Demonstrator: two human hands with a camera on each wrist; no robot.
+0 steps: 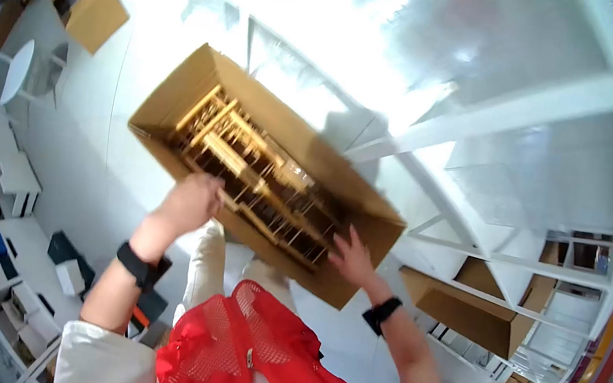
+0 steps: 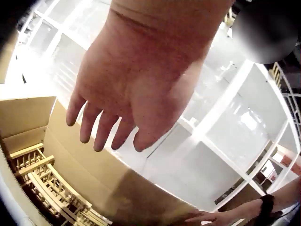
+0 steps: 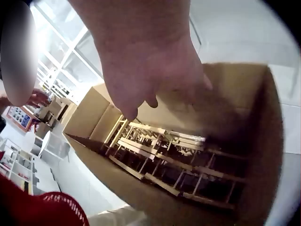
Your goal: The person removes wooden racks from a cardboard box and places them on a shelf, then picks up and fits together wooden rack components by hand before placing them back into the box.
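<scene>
Slatted wooden pieces (image 1: 227,155) | carton (image 1: 290,138) walls around | white frame (image 1: 505,115) near

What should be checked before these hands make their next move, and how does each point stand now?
1. Cardboard box open at the top: ok, the contents can be seen from above.
2. Left hand free: ok, its fingers are extended and hold nothing.
3. Right hand free: ok, its fingers are spread and hold nothing.
4. Wooden racks below the box's rim: ok, none that shows sticks out.
5. Racks undamaged: cannot tell, they overlap and part lies in shadow.
6. Box bottom sound: cannot tell, it is hidden.
</scene>
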